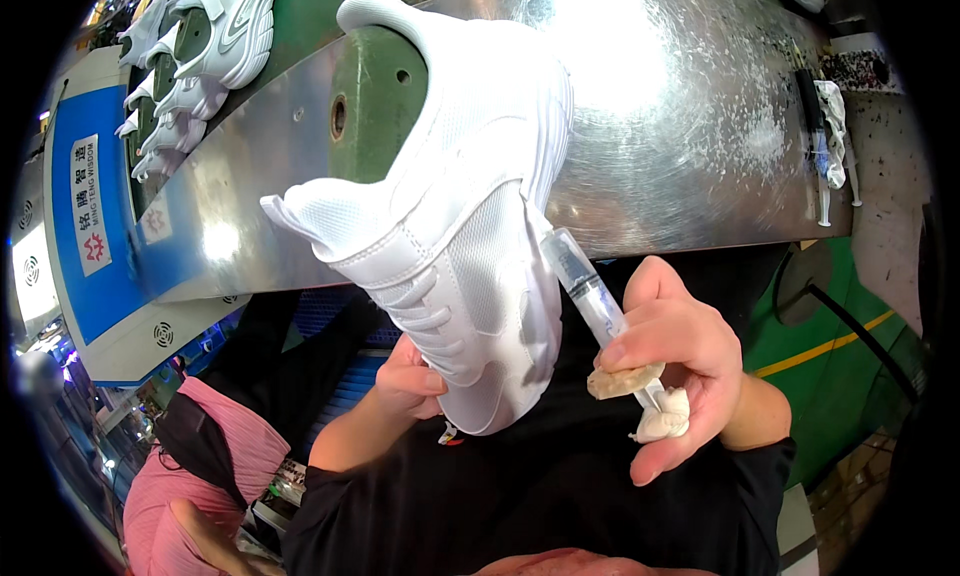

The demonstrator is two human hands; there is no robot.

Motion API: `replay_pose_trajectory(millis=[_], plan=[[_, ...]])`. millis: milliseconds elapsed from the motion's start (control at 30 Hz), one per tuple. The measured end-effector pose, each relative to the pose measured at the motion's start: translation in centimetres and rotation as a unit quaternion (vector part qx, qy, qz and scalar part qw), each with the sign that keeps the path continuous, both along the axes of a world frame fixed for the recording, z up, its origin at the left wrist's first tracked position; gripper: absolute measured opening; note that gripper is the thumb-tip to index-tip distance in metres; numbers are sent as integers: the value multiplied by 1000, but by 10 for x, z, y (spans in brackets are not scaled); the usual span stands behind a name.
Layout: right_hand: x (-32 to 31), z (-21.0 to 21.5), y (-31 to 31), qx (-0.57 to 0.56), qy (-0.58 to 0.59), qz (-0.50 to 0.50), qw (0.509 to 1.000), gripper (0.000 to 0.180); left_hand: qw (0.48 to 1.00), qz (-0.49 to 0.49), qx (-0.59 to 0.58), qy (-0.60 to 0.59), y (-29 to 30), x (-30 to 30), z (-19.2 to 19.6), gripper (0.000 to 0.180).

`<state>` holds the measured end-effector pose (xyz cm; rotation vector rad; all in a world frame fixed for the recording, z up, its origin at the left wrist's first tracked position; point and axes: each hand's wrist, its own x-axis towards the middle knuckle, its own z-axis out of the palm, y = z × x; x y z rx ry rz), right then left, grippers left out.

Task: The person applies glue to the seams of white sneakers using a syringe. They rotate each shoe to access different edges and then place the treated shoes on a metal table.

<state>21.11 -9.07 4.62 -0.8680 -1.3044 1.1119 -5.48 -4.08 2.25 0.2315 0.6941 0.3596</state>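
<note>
A white sneaker with a green shoe last inside it is held up in front of me, toe toward me and sole turned to the right. My left hand grips it at the toe, most of its fingers hidden behind. In my right hand is a clear plastic syringe, its narrow end at the seam between upper and sole; whether it touches cannot be told. The same hand also has a beige flat piece across the syringe and a crumpled white wad by the plunger end.
Beyond the sneaker runs a shiny metal table with white specks. More white sneakers stand on a green surface at the far left. Syringes and a black tool lie at the right edge. A person in pink is at lower left.
</note>
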Motion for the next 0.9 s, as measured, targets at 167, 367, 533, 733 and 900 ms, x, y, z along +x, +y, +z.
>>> replay_pose_trajectory(millis=[167,367,533,733,900], plan=[[7,18,-2,-39,-18,54,998,65,997,-40,-44,-40,9,9,0,89],[23,49,-17,-103,-25,111,988,65,980,-85,-114,-141,8,7,-23,76],[35,74,-45,-167,-70,100,978,68,973,-69,-139,-173,9,33,-17,70],[43,104,-73,-191,-116,52,973,67,969,-117,-138,-166,8,67,-24,50],[48,115,-93,-173,-164,10,971,66,962,-128,-66,-230,9,97,-33,51]])
